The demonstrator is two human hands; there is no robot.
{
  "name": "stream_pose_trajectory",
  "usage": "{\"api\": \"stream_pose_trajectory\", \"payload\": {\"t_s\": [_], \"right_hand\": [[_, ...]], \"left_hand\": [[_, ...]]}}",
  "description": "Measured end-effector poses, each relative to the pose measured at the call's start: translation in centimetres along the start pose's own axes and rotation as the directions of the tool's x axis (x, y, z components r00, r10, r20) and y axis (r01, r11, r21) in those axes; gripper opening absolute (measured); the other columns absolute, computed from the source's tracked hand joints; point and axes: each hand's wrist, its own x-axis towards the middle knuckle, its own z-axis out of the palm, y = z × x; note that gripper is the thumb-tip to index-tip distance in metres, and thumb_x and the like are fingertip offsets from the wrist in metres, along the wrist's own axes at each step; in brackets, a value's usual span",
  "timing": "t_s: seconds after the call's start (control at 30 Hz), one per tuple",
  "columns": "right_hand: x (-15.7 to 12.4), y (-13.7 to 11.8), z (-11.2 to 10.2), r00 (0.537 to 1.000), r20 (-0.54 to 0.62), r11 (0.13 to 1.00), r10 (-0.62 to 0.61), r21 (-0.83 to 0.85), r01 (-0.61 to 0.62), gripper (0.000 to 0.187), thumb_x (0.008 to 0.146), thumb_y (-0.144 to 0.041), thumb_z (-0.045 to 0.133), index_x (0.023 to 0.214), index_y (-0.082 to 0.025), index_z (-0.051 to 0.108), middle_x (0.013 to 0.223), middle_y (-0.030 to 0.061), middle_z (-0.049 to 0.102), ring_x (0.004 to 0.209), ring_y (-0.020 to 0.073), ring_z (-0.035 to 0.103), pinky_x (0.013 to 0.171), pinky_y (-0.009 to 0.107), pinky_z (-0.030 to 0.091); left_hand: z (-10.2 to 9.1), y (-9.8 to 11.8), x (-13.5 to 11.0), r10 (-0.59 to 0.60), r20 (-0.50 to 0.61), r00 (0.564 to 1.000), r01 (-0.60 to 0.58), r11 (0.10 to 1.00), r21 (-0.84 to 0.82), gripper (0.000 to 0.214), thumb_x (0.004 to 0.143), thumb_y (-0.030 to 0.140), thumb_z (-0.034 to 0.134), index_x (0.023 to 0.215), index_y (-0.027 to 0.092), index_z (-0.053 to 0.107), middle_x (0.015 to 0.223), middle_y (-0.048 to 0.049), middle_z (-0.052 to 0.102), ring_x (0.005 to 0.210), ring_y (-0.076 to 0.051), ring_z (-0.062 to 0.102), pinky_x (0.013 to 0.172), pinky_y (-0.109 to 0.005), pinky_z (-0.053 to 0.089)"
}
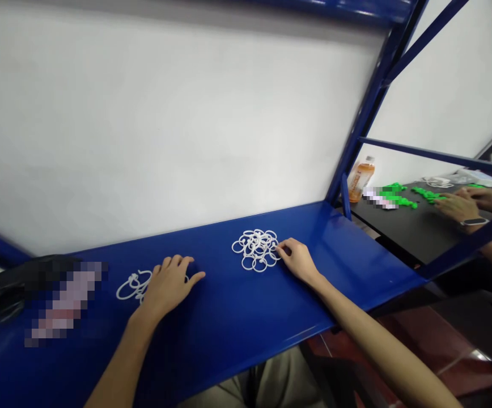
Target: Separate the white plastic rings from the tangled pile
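A pile of thin white rings [258, 249], some with small knobs on them, lies on the blue metal table [220, 328]. At the pile's right edge is my right hand [297, 258], thumb and fingertips pinched together on a white ring there. Several more white rings [127, 288] form a smaller group to the left. My left hand [167, 283] rests over that group with its fingers spread and hides part of it. I see nothing held in the left hand.
Left on the table are a black plastic bag [8, 289] and a blurred-out item [70, 300]. Blue frame posts [363, 113] rise at the right. Beyond them, another person's hands [462, 204] work among green pieces [428, 195] near an orange drink bottle [361, 178].
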Motion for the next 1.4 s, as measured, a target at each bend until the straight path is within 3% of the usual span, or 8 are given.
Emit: {"api": "stream_pose_trajectory", "payload": {"t_s": [0.17,0.4,0.6,0.77,0.93,1.07,1.17,1.4], "right_hand": [[0.2,1.2,0.0,0.982,-0.047,0.978,0.184,-0.091,-0.188,0.018,0.092,-0.025,0.059,0.084,-0.018,0.073,0.083,0.005,0.073,0.074,0.0179,0.066,0.072,0.027,0.045],[0.2,0.2,0.5,0.97,-0.051,0.957,0.237,-0.162,-0.242,0.033,0.096,-0.037,0.052,0.084,-0.02,0.078,0.084,0.0076,0.077,0.075,0.0202,0.069,0.067,0.026,0.042],[0.1,0.5,0.4,0.972,-0.06,0.957,0.229,-0.168,-0.236,0.036,0.098,-0.039,0.049,0.085,-0.02,0.078,0.084,0.0069,0.076,0.075,0.0203,0.069,0.067,0.027,0.042],[-0.1,0.8,0.0,0.976,-0.105,0.966,0.191,-0.157,-0.206,0.03,0.098,-0.034,0.05,0.091,-0.019,0.076,0.087,0.0064,0.074,0.078,0.0205,0.067,0.073,0.029,0.046],[0.2,-2.0,-0.4,0.96,-0.181,0.972,-0.213,-0.143,0.189,0.023,0.1,-0.029,0.049,0.104,-0.018,0.07,0.095,0.0098,0.07,0.091,0.0242,0.061,0.086,0.038,0.05],[1.7,-6.9,1.3,0.892,0.106,0.898,-0.439,0.029,0.439,0.019,0.1,-0.028,0.052,0.11,-0.02,0.065,0.103,0.0096,0.069,0.095,0.0216,0.064,0.087,0.035,0.052],[2.6,-9.2,3.4,0.866,0.25,0.901,-0.433,0.156,0.406,0.015,0.098,-0.028,0.057,0.108,-0.018,0.062,0.096,0.0065,0.07,0.084,0.0186,0.066,0.077,0.031,0.052],[1.6,-8.2,5.1,0.946,0.201,0.915,-0.255,0.366,0.169,0.009,0.098,-0.025,0.052,0.104,-0.02,0.057,0.069,-0.0034,0.064,0.057,0.0105,0.059,0.057,0.021,0.043]], "left_hand": [[-0.5,-3.0,-0.7,-0.039,0.257,0.966,0.05,0.998,-0.038,0.072,0.081,0.07,0.053,0.135,0.023,0.057,0.135,-0.0129,0.057,0.125,-0.037,0.049,0.104,-0.055,0.035],[-0.8,-4.5,-0.8,-0.014,0.311,0.95,0.017,1.0,-0.007,0.056,0.083,0.043,0.057,0.136,0.025,0.056,0.137,-0.0113,0.057,0.127,-0.035,0.05,0.104,-0.053,0.034],[-0.5,-4.1,-0.3,0.013,0.184,0.983,-0.005,0.999,-0.045,0.036,0.086,0.035,0.058,0.12,0.025,0.063,0.121,-0.008,0.066,0.116,-0.032,0.056,0.096,-0.051,0.039],[-0.6,-1.3,0.0,0.124,-0.075,0.989,-0.139,0.961,-0.241,0.036,0.087,0.035,0.062,0.121,0.025,0.059,0.123,-0.0065,0.064,0.116,-0.028,0.059,0.101,-0.048,0.041],[-0.3,1.9,-0.4,0.228,-0.178,0.957,-0.285,0.855,-0.433,0.044,0.091,0.028,0.057,0.134,0.028,0.049,0.127,-0.0051,0.06,0.105,-0.02,0.065,0.097,-0.039,0.049],[0.8,3.7,-0.8,0.253,-0.241,0.937,-0.345,0.773,-0.532,0.057,0.092,0.023,0.057,0.145,0.03,0.037,0.127,-0.0055,0.061,0.11,-0.019,0.065,0.1,-0.038,0.051],[1.4,4.4,-1.1,0.229,-0.295,0.928,-0.365,0.725,-0.585,0.063,0.09,0.022,0.06,0.147,0.03,0.034,0.126,-0.0062,0.062,0.114,-0.02,0.064,0.102,-0.04,0.051],[-0.1,5.0,-1.2,0.15,-0.191,0.97,-0.242,0.65,-0.721,0.038,0.09,0.03,0.063,0.127,0.027,0.056,0.121,-0.0062,0.065,0.102,-0.019,0.068,0.094,-0.038,0.056]]}}
